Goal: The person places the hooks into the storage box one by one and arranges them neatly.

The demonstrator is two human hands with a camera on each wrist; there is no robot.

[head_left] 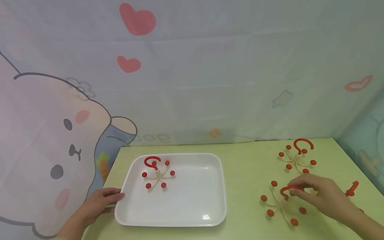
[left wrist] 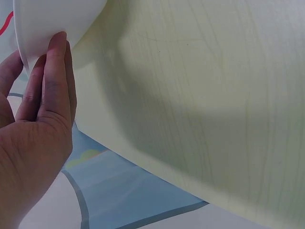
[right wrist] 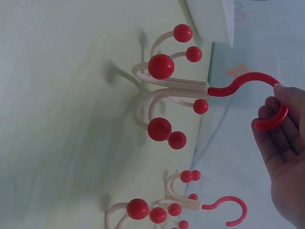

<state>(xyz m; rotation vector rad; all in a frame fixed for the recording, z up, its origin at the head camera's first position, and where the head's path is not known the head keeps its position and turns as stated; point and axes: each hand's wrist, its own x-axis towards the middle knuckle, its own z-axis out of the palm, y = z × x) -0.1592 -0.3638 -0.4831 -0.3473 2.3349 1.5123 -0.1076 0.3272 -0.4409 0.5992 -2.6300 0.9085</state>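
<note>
My right hand [head_left: 328,198] pinches the red hook of a multi-arm hanger [right wrist: 195,88] between thumb and fingers. Cream arms curve out from its stem, each tipped with a red ball. The hanger is upright over the table's right part; whether it touches the tabletop I cannot tell. At the left, my left hand [head_left: 100,203] grips the side of a white tray [head_left: 192,203], thumb on the rim and fingers against the outer wall. Inside that tray, toward its back left, stands a similar hanger [head_left: 158,173] with a red hook.
Behind my right hand, near the table's back right, another hanger [head_left: 297,160] stands. One more red hook [head_left: 352,189] shows beyond my right wrist, its lower part mostly hidden. A printed cloth [head_left: 204,83] hangs behind the pale green table [head_left: 246,173].
</note>
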